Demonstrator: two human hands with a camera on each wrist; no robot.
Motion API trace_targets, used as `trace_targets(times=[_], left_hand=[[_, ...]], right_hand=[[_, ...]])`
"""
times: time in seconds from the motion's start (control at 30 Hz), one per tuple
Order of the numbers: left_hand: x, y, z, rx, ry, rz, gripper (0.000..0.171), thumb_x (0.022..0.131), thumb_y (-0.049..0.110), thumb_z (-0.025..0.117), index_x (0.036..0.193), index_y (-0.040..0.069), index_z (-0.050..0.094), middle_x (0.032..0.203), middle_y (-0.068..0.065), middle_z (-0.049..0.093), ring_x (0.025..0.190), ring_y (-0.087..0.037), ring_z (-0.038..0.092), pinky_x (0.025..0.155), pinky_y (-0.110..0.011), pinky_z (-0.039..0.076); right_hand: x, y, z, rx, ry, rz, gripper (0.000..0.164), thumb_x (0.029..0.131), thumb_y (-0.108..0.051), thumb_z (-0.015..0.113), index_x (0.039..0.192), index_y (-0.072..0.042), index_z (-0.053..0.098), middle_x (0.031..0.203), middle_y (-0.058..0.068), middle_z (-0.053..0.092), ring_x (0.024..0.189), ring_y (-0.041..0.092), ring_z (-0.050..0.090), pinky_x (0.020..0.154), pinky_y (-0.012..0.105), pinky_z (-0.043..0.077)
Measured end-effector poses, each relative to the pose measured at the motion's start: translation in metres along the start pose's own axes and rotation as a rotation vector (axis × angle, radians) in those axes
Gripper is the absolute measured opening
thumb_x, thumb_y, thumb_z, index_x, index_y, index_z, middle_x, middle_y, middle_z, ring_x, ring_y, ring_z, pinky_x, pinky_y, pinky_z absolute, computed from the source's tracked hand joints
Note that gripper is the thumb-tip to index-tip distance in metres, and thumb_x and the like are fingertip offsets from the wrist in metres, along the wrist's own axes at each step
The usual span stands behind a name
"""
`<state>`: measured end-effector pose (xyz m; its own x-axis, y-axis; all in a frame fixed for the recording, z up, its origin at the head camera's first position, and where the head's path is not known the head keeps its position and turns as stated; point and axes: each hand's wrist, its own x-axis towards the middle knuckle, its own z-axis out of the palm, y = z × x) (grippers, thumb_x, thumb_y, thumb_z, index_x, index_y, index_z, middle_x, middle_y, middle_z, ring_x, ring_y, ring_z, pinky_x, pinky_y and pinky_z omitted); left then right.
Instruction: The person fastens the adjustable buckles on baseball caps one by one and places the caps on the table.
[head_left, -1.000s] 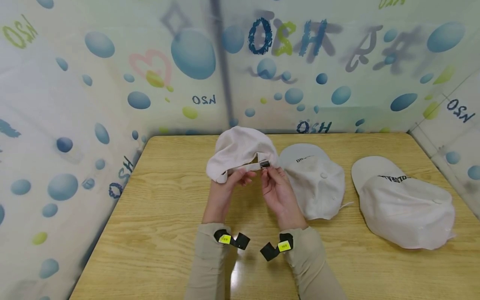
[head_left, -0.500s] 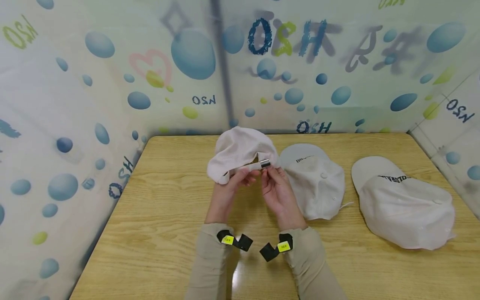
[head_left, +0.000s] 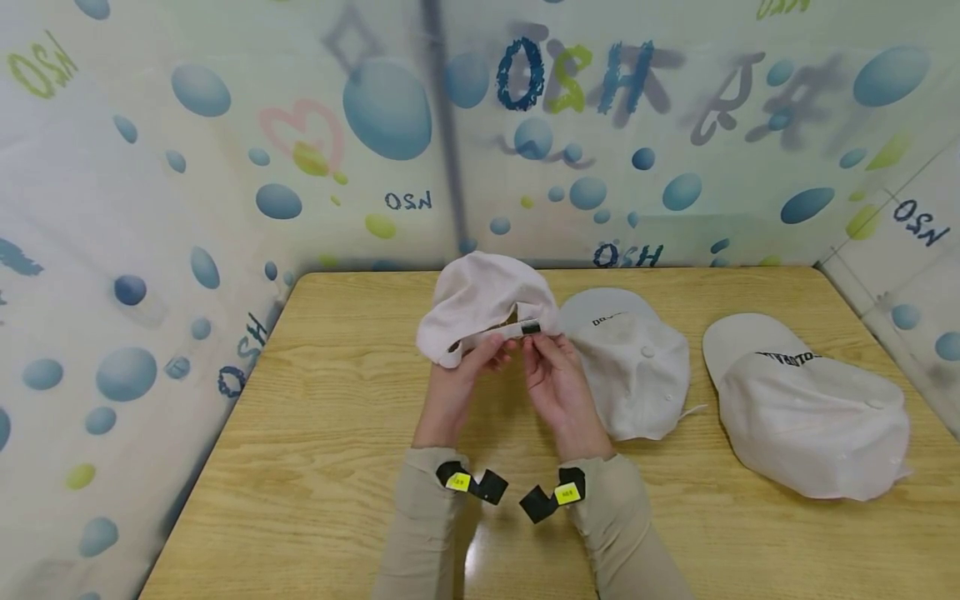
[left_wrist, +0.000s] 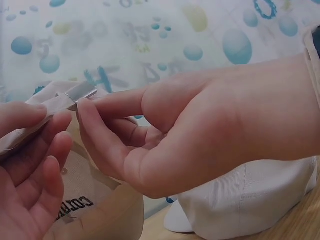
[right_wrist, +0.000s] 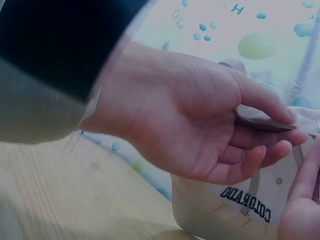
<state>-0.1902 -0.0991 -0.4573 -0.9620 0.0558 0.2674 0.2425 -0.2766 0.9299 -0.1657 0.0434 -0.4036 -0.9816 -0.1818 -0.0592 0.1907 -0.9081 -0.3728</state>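
A pale pinkish-white baseball cap [head_left: 487,292] is held up at the back of the table, its rear opening and adjustment strap [head_left: 491,335] toward me. My left hand [head_left: 450,396] pinches the strap between thumb and fingers, seen closely in the right wrist view, where the thumb [right_wrist: 277,107] lies on top. My right hand [head_left: 562,387] pinches the strap's end at a small metal buckle [head_left: 531,327]. In the left wrist view the buckle [left_wrist: 82,91] sits at the right thumb and index fingertips. Dark COLORADO lettering [right_wrist: 247,202] shows on the cap inside the right wrist view.
Two more white caps lie to the right on the wooden table [head_left: 315,433]: one cap [head_left: 633,367] right beside the held one, another cap [head_left: 817,408] farther right. A patterned curtain wall [head_left: 465,150] stands behind the table's back edge.
My left hand and the held cap have shifted slightly right. The buckle's face turned from dark to bright silver and back to dark. The right hand stays nearly in place.
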Motion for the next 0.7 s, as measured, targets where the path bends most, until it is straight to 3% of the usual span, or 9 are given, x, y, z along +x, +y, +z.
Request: trace_targets(times=[0.13, 0.17, 0.27, 0.43, 0.6, 0.7], left_hand=[[-0.003, 0.016, 0.007, 0.006, 0.014, 0.017, 0.022, 0.086, 0.019, 0.061, 0.099, 0.001, 0.061, 0.085, -0.012, 0.066, 0.072, -0.026, 0.060, 0.064, -0.038, 0.045], [-0.001, 0.007, 0.003, 0.015, 0.015, 0.024, 0.023, 0.086, 0.021, 0.061, 0.100, 0.003, 0.061, 0.087, -0.012, 0.066, 0.073, -0.025, 0.060, 0.063, -0.037, 0.046], [-0.001, 0.006, 0.003, 0.025, 0.018, 0.032, 0.025, 0.085, 0.024, 0.061, 0.100, 0.003, 0.062, 0.086, -0.012, 0.066, 0.073, -0.025, 0.060, 0.062, -0.034, 0.046], [-0.009, 0.041, 0.017, 0.000, 0.019, 0.048, 0.033, 0.081, 0.028, 0.065, 0.097, -0.001, 0.061, 0.084, -0.014, 0.065, 0.071, -0.028, 0.059, 0.061, -0.033, 0.045], [-0.011, 0.050, 0.021, -0.006, 0.031, 0.029, 0.023, 0.083, 0.021, 0.064, 0.094, 0.002, 0.062, 0.081, -0.009, 0.066, 0.070, -0.024, 0.060, 0.060, -0.029, 0.044], [-0.014, 0.061, 0.026, 0.023, 0.060, -0.018, 0.023, 0.083, 0.020, 0.064, 0.093, -0.001, 0.061, 0.080, -0.009, 0.065, 0.071, -0.031, 0.058, 0.061, -0.030, 0.045]], right_hand=[[-0.001, 0.000, 0.001, -0.047, -0.005, -0.009, 0.011, 0.090, 0.005, 0.045, 0.091, -0.003, 0.053, 0.087, 0.006, 0.059, 0.073, 0.010, 0.062, 0.070, 0.015, 0.047], [-0.001, 0.000, 0.002, -0.059, 0.001, -0.012, 0.011, 0.090, 0.005, 0.045, 0.091, -0.003, 0.052, 0.087, 0.006, 0.059, 0.074, 0.010, 0.062, 0.070, 0.015, 0.047], [-0.002, 0.001, 0.003, -0.081, 0.012, -0.023, 0.011, 0.090, 0.006, 0.044, 0.091, -0.003, 0.052, 0.087, 0.006, 0.058, 0.073, 0.010, 0.062, 0.070, 0.016, 0.048], [-0.001, 0.002, 0.003, -0.114, 0.015, -0.042, 0.012, 0.090, 0.005, 0.044, 0.091, -0.003, 0.052, 0.086, 0.006, 0.058, 0.073, 0.010, 0.062, 0.070, 0.016, 0.048], [0.000, 0.003, 0.002, -0.133, 0.020, -0.056, 0.011, 0.089, 0.006, 0.046, 0.090, -0.003, 0.053, 0.084, 0.006, 0.058, 0.072, 0.010, 0.061, 0.070, 0.016, 0.048], [0.000, 0.003, 0.002, -0.141, 0.035, -0.058, 0.011, 0.089, 0.006, 0.047, 0.088, -0.003, 0.053, 0.083, 0.006, 0.058, 0.072, 0.010, 0.061, 0.069, 0.016, 0.048]])
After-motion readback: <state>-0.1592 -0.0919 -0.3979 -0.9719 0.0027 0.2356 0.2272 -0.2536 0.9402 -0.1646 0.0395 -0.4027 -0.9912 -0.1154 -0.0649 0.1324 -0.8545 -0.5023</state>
